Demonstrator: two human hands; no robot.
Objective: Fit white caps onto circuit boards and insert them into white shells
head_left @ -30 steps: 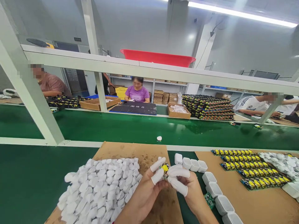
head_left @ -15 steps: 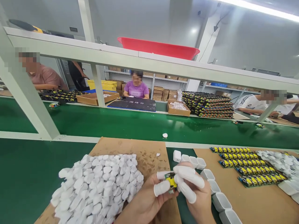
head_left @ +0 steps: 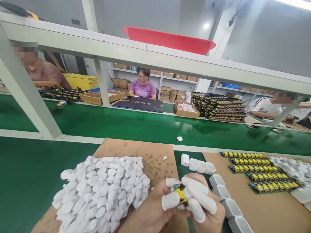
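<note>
A small circuit board [head_left: 180, 194] with a yellow block on it is pinched between both hands at the lower middle. My left hand [head_left: 159, 204] grips its left side, with white finger cots on the thumb and a fingertip. From the right, my right hand [head_left: 204, 200] presses its white-covered fingertips against the board; they hide part of it. Left of the hands lies a heap of white, flat, roundish pieces [head_left: 104, 187] on a cardboard sheet [head_left: 157, 152]. White open plastic housings [head_left: 232, 208] stand in a bent row just right of my right hand.
Rows of yellow-topped circuit boards [head_left: 272, 186] lie on cardboard at the right, beside another white pile [head_left: 291, 166]. Beyond runs a green conveyor belt [head_left: 136, 126] with a small white-topped piece [head_left: 179, 139]. A metal frame [head_left: 145, 53] crosses above; co-workers sit opposite.
The white-topped piece on the belt has shifted slightly right. Both hands still hold the board, which has turned a little, and the view has tilted slightly down.
</note>
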